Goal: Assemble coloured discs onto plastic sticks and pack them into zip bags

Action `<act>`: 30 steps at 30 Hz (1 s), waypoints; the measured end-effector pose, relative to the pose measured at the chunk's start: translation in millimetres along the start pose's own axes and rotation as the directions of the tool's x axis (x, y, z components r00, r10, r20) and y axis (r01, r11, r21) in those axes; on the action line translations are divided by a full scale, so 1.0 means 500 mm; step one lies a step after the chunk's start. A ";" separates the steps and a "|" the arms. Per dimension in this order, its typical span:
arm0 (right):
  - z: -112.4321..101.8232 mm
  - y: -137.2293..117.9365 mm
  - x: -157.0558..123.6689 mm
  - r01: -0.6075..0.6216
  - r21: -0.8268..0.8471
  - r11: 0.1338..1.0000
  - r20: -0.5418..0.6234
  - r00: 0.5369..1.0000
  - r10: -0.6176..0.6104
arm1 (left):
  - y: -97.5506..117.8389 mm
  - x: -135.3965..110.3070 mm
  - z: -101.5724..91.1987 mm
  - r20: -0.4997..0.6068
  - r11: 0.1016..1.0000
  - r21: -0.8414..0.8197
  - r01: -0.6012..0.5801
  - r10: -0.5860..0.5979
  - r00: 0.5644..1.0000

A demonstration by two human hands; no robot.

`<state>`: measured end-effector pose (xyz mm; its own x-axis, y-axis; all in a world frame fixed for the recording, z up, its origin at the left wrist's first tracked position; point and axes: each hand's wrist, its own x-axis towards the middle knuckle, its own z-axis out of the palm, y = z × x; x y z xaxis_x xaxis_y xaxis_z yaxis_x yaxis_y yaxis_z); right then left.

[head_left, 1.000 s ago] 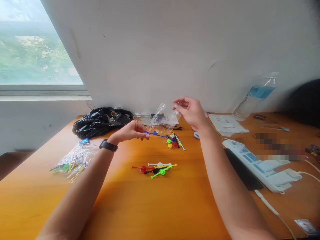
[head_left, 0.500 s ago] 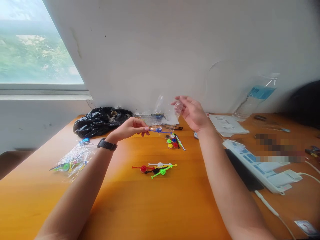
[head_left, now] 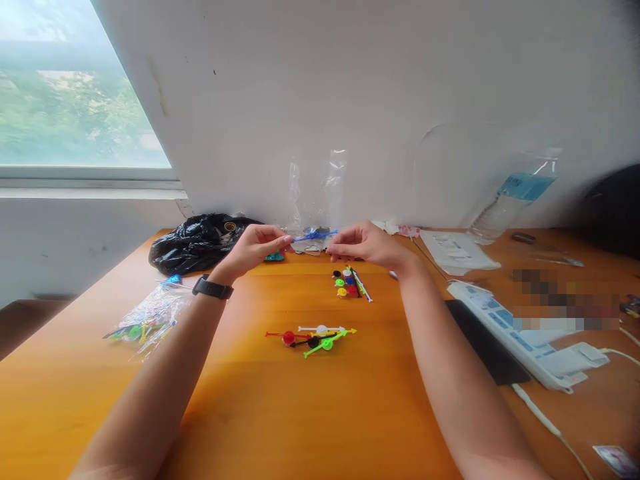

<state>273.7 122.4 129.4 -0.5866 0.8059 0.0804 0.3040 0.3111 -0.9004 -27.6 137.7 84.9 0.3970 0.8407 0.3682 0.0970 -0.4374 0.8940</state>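
Note:
My left hand (head_left: pixel 257 249) pinches one end of a blue arrow spinner (head_left: pixel 315 235), held up above the back of the table. Close by the spinner's other end is my right hand (head_left: pixel 367 247), its fingers curled together; what they hold, if anything, is hidden. Nearer me lies a loose group of arrow spinners: a red one (head_left: pixel 289 338), a white one (head_left: pixel 321 329), a black one (head_left: pixel 313 342) and a green one (head_left: pixel 327 344), with a yellow arrow tip among them. Small coloured discs (head_left: pixel 341 283) and narrow arrow pieces (head_left: pixel 361 283) lie behind that group.
A clear plastic bag (head_left: pixel 336 170) stands up behind the hands. At left are a black plastic bag (head_left: pixel 193 243) and a clear bag of coloured parts (head_left: pixel 150 317). To the right are a power strip (head_left: pixel 505 327), a dark flat device (head_left: pixel 480 340), papers (head_left: pixel 457 250) and a bottle (head_left: pixel 520 193).
My right hand has come down and left from beside the clear bag, its fingers closing near the blue spinner. My left hand has lifted the spinner slightly. The clear bag now stands higher behind.

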 end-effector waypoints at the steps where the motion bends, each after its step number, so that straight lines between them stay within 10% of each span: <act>1: -0.002 -0.001 -0.001 0.001 -0.011 1.000 0.001 1.000 -0.001 | -0.001 0.000 -0.002 0.001 1.000 0.000 -0.001 0.001 1.000; 10: 0.004 0.012 0.009 -0.001 -0.066 0.998 0.005 1.000 0.002 | 0.009 0.003 0.036 -0.075 0.996 -0.076 0.037 -0.042 0.996; 14: 0.031 0.031 0.035 0.016 -0.183 0.983 0.001 1.000 -0.016 | 0.008 0.016 0.100 -0.423 0.992 -0.086 0.087 -0.116 0.898; 20: 0.084 0.048 0.062 0.007 -0.360 0.933 -0.013 1.000 -0.013 | -0.019 0.022 0.134 -0.524 0.952 -0.109 0.285 -0.298 0.797; 30: 0.071 0.023 0.045 0.045 -0.383 0.923 0.062 0.998 -0.023 | -0.106 0.016 0.117 -0.417 0.986 0.046 0.158 -0.125 0.900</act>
<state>237.6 126.2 105.6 -0.6386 0.7660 0.0741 0.5419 0.5160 -0.6634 23.7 149.2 25.7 -0.0350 0.9445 0.3265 0.2009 -0.3134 0.9281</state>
